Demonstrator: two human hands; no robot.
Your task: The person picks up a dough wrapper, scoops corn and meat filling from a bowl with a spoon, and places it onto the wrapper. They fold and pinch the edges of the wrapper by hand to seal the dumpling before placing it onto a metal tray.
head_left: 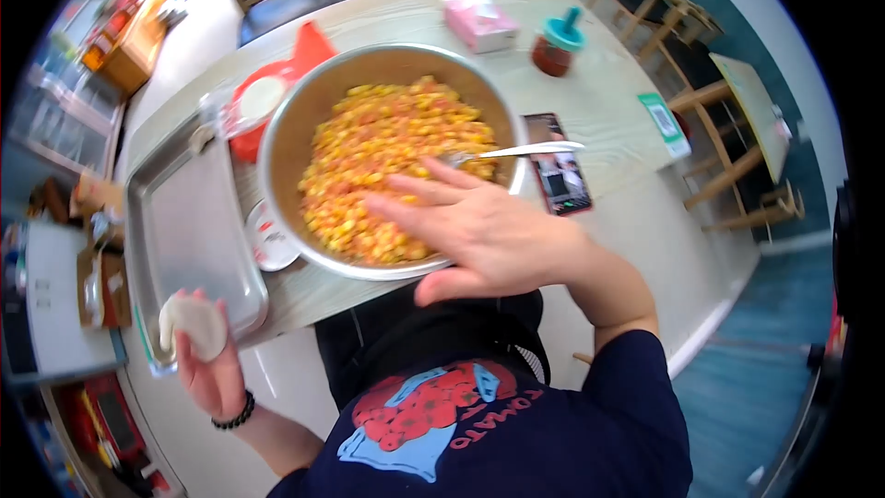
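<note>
In my left hand (210,376), at the lower left by the corner of the metal tray, lies a round white dumpling wrapper (205,330), held by the fingers. My right hand (489,231) is stretched over the near right side of a large steel bowl (279,221), fingers spread and nothing in them. Corn and minced meat filling (387,143) fills much of the bowl. A metal spoon (530,148) rests in the filling, its handle lying across the right rim. The right hand hides part of the filling.
A metal tray (184,221) with a small pale lump sits left of the bowl. Around the bowl are a red plastic item (312,48) with a white round piece, a white lid (274,238), a phone (564,180), a tissue box (481,26) and a teal-lidded jar (555,44).
</note>
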